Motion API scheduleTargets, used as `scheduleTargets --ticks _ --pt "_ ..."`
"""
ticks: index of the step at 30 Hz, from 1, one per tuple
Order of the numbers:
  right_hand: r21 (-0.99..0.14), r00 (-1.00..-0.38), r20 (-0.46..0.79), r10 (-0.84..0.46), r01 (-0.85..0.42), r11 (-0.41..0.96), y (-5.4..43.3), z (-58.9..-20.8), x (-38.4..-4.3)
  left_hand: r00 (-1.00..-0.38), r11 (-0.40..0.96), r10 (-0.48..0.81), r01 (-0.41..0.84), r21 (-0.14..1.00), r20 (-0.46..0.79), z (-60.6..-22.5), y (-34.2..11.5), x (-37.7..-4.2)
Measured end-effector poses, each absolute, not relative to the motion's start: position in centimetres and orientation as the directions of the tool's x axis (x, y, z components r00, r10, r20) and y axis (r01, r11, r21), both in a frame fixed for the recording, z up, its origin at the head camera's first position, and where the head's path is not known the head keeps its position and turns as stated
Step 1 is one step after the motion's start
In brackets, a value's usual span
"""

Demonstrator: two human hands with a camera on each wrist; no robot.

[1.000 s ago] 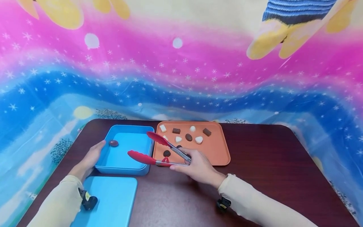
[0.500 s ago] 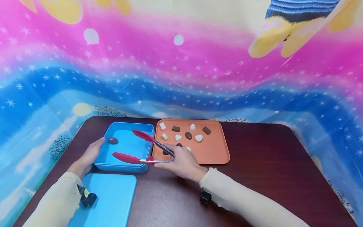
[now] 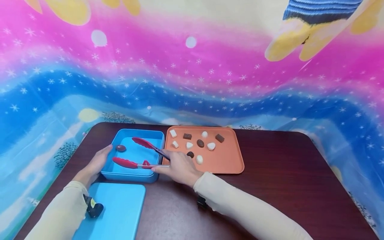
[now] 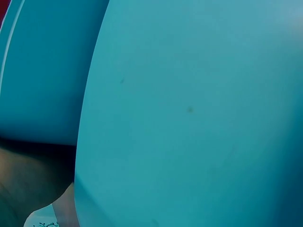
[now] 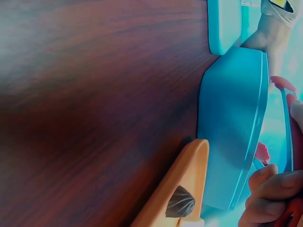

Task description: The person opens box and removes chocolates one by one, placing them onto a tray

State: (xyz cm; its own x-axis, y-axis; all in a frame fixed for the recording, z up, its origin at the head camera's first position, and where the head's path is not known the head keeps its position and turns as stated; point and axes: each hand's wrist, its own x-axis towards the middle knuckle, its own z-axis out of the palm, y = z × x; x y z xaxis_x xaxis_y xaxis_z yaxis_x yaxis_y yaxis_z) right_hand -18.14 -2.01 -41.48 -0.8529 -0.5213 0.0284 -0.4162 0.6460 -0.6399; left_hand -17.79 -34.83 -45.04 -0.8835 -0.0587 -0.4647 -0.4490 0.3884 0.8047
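Observation:
My right hand [image 3: 181,166] holds a pair of red-tipped metal tongs [image 3: 144,142]. Their spread tips hang over the blue box [image 3: 132,178], with no piece gripped between them. Inside the box, near its left wall, lies a brown oval chocolate-like piece [image 3: 121,148]. Against the box's left side rests my left hand [image 3: 96,163], its fingers mostly straight along the wall; their far side is hidden. In the right wrist view, curled fingers [image 5: 270,189] wrap the tongs' handle, and a dark ridged piece [image 5: 181,203] sits in the tray's corner.
An orange tray [image 3: 223,161] stands right of the box, bearing several white and brown chocolate-like pieces. In front of the box a flat blue lid [image 3: 120,206] lies on the dark wooden table [image 3: 276,173]. A patterned cloth [image 3: 192,76] hangs behind the table.
My right hand has moved left with the tongs, bringing their tips from the box's right part to over its middle and left. My left hand stays at the box's side.

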Motion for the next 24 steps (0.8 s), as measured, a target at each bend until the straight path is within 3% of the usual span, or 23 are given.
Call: scheduleTargets --ticks 10,13,19,24 --pt "-0.534 -0.860 -0.002 -0.511 -0.431 0.727 -4.8 -41.1 -19.6 -0.871 0.380 -0.081 -0.476 0.793 -0.485 -45.1 -34.7 -17.8" --pt "-0.426 -0.846 0.005 -0.534 -0.485 0.764 -5.6 -40.7 -20.0 -0.867 0.384 -0.088 -0.483 0.787 -0.490 -45.0 -34.8 -18.0" --pt "-0.104 -0.781 0.097 -0.617 -0.625 0.774 -7.2 -40.2 -20.1 -0.867 0.388 -0.089 -0.484 0.784 -0.491 -44.8 -34.8 -18.2" --pt "-0.006 -0.770 0.077 -0.633 -0.636 0.772 -8.1 -40.5 -20.2 -0.864 0.388 -0.089 -0.489 0.781 -0.496 -44.9 -34.8 -18.1"
